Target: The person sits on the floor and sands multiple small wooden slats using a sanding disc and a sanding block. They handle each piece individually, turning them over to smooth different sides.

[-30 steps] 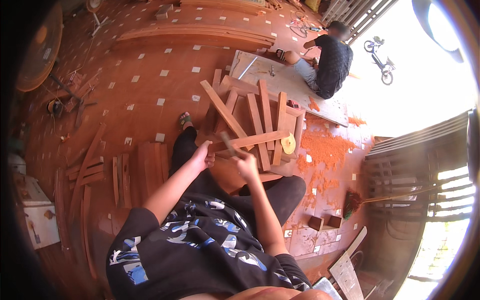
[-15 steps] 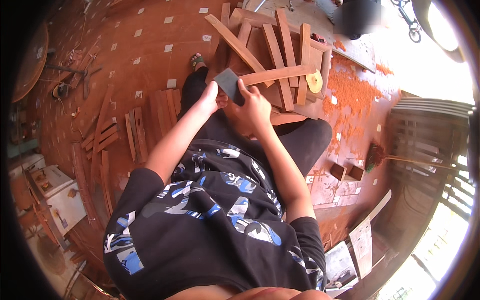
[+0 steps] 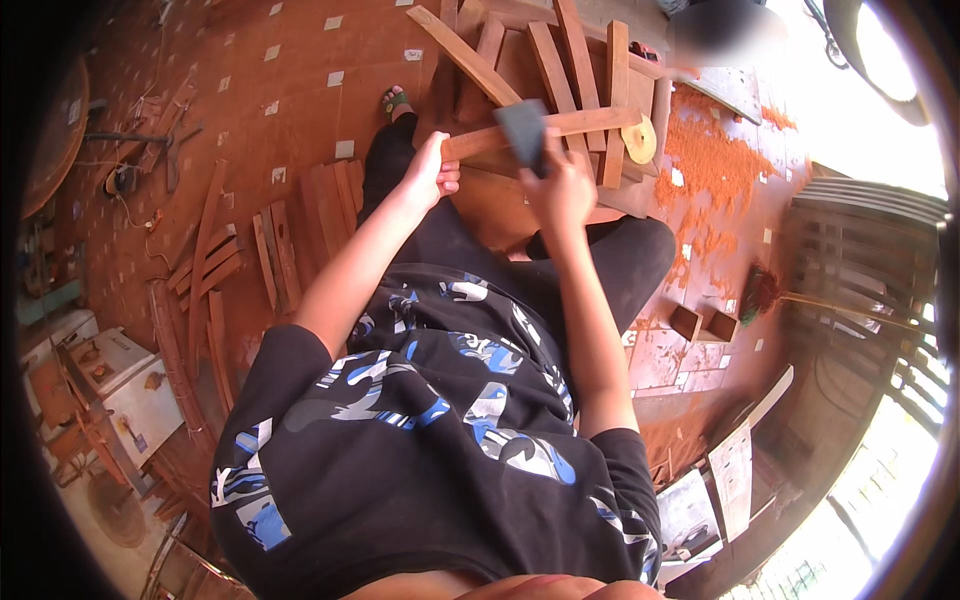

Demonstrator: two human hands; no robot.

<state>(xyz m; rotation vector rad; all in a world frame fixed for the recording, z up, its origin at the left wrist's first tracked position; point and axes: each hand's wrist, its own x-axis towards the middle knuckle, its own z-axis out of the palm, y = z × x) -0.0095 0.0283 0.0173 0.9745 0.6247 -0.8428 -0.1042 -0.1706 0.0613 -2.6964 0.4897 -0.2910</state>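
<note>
My left hand (image 3: 432, 172) is closed round the near left end of a reddish wooden strip (image 3: 478, 144). The strip slants up to the right, its far end resting over other strips beside a yellow round disc (image 3: 641, 139). Midway along it, my right hand (image 3: 562, 190) grips a dark grey square piece of sandpaper (image 3: 522, 133), slightly blurred, which lies across the strip. My fingers hide part of its edge. Several more wooden strips (image 3: 553, 66) lie fanned out on a low wooden piece (image 3: 655, 105) in front of me.
Orange shavings (image 3: 715, 160) cover the floor on the right, near a small open wooden box (image 3: 704, 324) and a broom (image 3: 765, 292). Stacked wood lengths (image 3: 325, 208) lie on the left. A wooden slatted piece (image 3: 850, 260) stands far right; a person (image 3: 725, 30) is at the top.
My right hand has moved the sandpaper right and up along the strip, from its near end to its middle. The strip's left end now shows in my left hand.
</note>
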